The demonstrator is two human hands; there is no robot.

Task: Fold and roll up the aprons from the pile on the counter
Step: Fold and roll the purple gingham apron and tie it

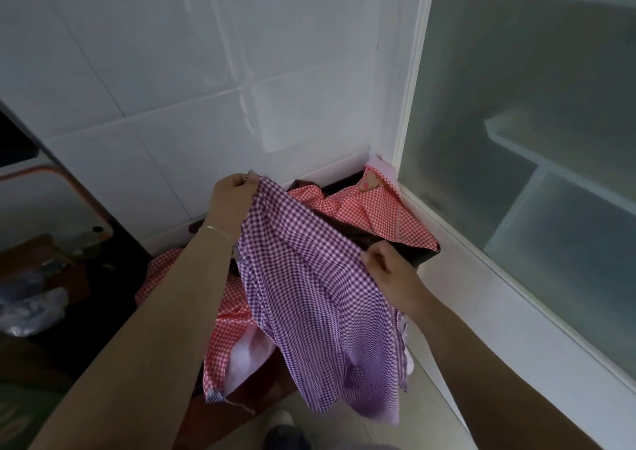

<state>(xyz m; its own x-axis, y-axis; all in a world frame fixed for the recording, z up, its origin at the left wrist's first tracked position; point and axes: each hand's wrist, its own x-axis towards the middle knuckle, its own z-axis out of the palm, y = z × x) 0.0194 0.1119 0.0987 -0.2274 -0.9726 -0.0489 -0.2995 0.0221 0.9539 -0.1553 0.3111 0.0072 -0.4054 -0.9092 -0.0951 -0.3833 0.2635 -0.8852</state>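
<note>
A purple-and-white checked apron (309,294) hangs lifted in front of me. My left hand (232,194) pinches its upper corner near the tiled wall. My right hand (389,267) grips its right edge lower down. Under it lies a pile of red-and-white checked aprons (382,212) on a dark counter (425,255) in the corner. One red apron (223,343) trails over the counter's front edge, showing a pale pink lining. The lower part of the purple apron hangs below the counter's edge.
A white tiled wall (206,88) stands behind the pile, and a frosted glass partition with a white frame (533,139) closes the right side. To the left are a dark cabinet and clutter with a plastic bag (31,308). A foot (285,432) shows on the floor below.
</note>
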